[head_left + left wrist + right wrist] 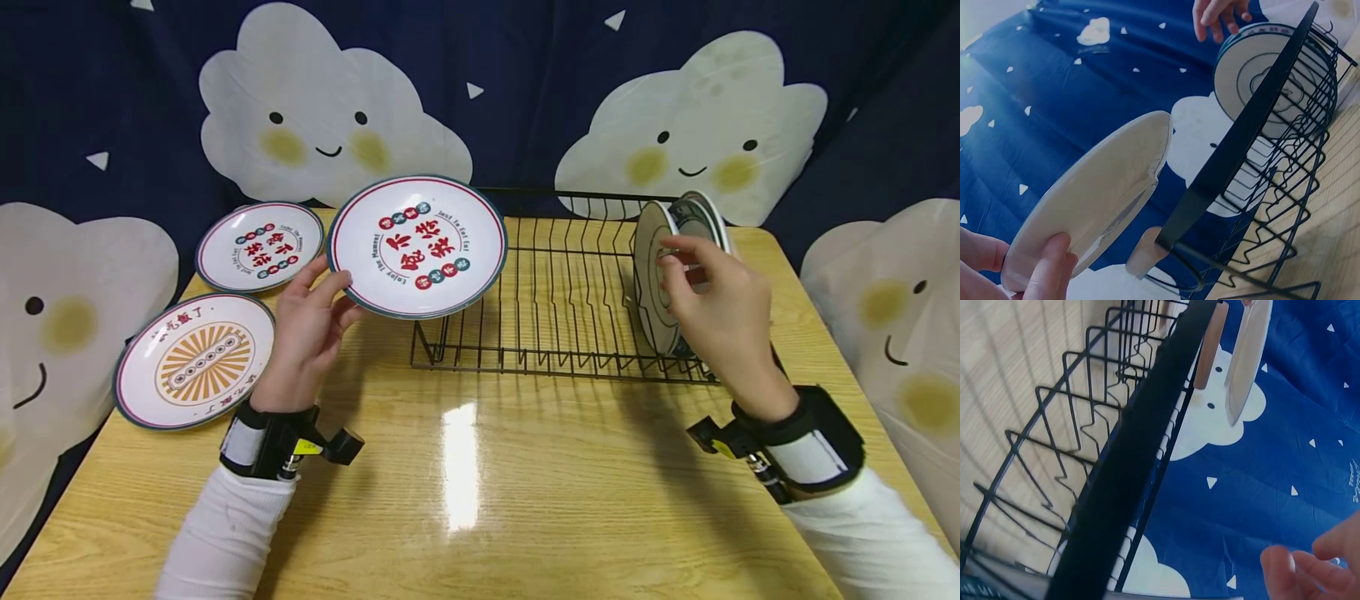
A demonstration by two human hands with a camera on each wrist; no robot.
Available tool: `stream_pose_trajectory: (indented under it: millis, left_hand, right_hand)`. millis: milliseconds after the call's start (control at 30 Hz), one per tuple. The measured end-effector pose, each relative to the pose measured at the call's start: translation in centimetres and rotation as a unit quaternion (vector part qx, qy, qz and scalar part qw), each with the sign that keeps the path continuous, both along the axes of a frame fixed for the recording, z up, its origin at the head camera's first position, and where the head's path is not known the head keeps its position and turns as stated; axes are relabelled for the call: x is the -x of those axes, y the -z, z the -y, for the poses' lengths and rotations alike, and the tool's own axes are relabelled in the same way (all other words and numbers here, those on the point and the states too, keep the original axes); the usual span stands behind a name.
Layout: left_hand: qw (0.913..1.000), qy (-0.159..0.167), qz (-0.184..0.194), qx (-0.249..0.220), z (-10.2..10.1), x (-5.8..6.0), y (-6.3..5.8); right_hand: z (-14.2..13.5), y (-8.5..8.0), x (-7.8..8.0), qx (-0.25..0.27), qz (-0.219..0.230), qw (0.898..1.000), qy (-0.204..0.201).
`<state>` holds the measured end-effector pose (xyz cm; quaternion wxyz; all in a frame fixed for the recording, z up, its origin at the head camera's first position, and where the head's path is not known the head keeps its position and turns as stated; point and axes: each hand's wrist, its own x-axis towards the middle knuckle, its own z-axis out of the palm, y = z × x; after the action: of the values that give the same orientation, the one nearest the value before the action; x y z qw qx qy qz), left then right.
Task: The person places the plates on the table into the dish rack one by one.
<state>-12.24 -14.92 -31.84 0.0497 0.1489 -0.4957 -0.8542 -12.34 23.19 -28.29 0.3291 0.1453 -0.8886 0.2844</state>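
Note:
My left hand (303, 333) pinches a round white plate (417, 246) by its left rim, thumb on top and fingers beneath. Red characters and a blue-green edge mark this plate, raised above the table by the wire dish rack's left end. Its pale underside shows in the left wrist view. On the right, my right hand (716, 308) hovers by upright plates (651, 250) standing in the black dish rack (525, 372). Loosely bent, its fingers hold nothing in the right wrist view. The left wrist view puts that hand (1219, 15) above the racked plates (1235, 78).
Two more plates lie on the wooden table (375, 517) at the left: one with red characters (225, 250), one with an orange sunburst (142, 367). Vacant wire slots fill the rack's middle. A dark blue curtain (517, 100) with white clouds hangs behind.

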Motion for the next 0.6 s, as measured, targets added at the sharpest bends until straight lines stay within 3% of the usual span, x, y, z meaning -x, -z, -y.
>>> stream_pose_trajectory:
  millis: [333, 500, 600]
  left_hand:
    - [0.9988, 0.047, 0.005, 0.011, -1.6, -0.3, 0.2]
    - [0.9971, 0.07, 0.006, 0.031, -2.3, -0.7, 0.2]
    - [0.9953, 0.089, 0.004, 0.038, -2.7, -0.9, 0.2]
  right_hand:
    - [1.7, 1.4, 0.1, -0.011, 0.052, 0.998, -0.026]
    - [2.4, 2.0, 0.1, 0.018, 0.133, 0.99, -0.044]
    - [2.9, 2.3, 0.1, 0.056, 0.201, 0.976, -0.061]
